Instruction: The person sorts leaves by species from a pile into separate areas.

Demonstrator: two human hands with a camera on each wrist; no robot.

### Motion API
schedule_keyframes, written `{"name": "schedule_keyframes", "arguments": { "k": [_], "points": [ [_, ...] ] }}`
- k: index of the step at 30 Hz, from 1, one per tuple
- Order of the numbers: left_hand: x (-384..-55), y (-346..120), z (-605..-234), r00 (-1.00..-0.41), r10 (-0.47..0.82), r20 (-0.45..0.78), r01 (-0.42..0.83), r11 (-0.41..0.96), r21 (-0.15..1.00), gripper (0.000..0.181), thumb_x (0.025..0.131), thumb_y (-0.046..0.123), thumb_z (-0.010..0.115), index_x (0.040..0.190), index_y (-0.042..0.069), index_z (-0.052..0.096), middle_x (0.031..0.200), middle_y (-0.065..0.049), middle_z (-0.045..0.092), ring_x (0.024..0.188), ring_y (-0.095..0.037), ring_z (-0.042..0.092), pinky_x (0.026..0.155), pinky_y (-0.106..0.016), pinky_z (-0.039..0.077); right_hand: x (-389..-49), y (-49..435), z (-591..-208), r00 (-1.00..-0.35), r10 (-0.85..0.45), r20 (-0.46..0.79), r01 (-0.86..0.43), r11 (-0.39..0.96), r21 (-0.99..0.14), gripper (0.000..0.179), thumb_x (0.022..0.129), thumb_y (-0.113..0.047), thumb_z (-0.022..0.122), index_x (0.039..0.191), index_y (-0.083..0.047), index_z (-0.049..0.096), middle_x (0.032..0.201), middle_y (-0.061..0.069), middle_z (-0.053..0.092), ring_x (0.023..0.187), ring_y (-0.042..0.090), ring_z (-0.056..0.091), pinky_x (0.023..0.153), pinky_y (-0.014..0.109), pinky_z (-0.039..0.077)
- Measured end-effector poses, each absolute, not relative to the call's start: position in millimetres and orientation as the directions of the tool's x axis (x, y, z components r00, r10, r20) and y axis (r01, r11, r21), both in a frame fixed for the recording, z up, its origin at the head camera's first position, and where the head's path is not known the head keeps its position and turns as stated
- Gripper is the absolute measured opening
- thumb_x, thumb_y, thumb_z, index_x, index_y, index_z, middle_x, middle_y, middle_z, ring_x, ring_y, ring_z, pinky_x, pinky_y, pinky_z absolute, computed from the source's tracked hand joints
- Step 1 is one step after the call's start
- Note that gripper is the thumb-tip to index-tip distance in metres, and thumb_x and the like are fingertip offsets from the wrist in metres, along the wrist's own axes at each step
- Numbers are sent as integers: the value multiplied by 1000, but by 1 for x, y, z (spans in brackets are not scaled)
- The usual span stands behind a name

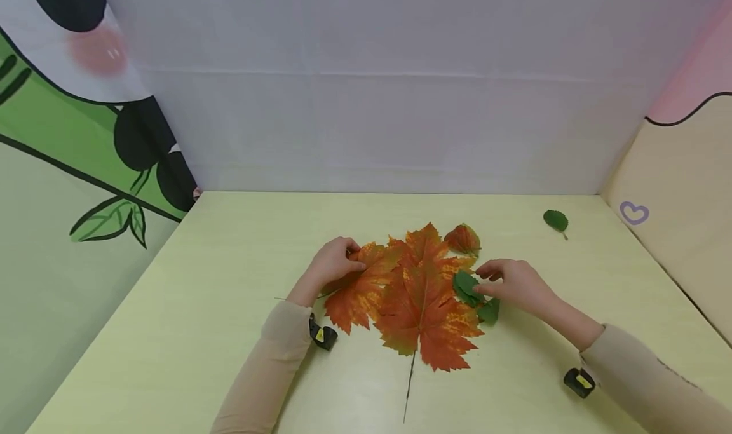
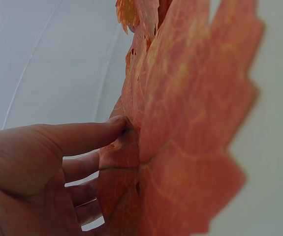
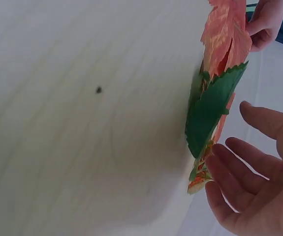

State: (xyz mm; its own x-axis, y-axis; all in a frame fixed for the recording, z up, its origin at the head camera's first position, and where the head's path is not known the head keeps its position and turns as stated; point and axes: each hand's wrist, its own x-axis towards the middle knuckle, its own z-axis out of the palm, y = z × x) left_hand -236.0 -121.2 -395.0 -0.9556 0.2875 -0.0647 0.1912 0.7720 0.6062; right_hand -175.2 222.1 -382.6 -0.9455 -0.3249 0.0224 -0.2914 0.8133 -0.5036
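Lying just left of the right hand (image 1: 517, 283), the green leaves (image 1: 466, 286) are faced by its parted, empty grip; an orange leaf (image 1: 366, 291) is pinched by the left hand (image 1: 332, 262).

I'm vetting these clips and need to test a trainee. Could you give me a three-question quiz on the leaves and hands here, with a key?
1. Which hand pinches an orange leaf?
2. True or false: a lone green leaf lies near the far right corner of the table.
3. Nearest the right hand: (a) long stem, (b) clustered green leaves, (c) lone green leaf?

Key: 1. Left hand; 2. True; 3. b
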Motion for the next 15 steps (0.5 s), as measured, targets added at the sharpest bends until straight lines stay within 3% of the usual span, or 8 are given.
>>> {"name": "schedule_keyframes", "arguments": {
  "k": [7, 15],
  "points": [
    [-234, -122, -399, -957, 281, -75, 181, 777, 602, 35, 80, 21, 70, 108, 3, 61, 104, -11, 58, 91, -24, 53, 84, -40, 44, -170, 209, -386, -928, -371, -40, -322, 851, -415, 50, 70, -41, 75, 103, -4, 65, 91, 4, 66, 75, 15, 58, 61, 28, 46],
    [-238, -122, -396, -957, 282, -73, 186, 784, 593, 36, 80, 22, 69, 109, 3, 61, 106, -12, 57, 91, -25, 53, 83, -40, 44, -171, 208, -388, -917, -400, 0, -367, 843, -393, 39, 71, -26, 77, 99, -2, 67, 86, 3, 65, 69, 12, 56, 58, 25, 45]
  ]
}}
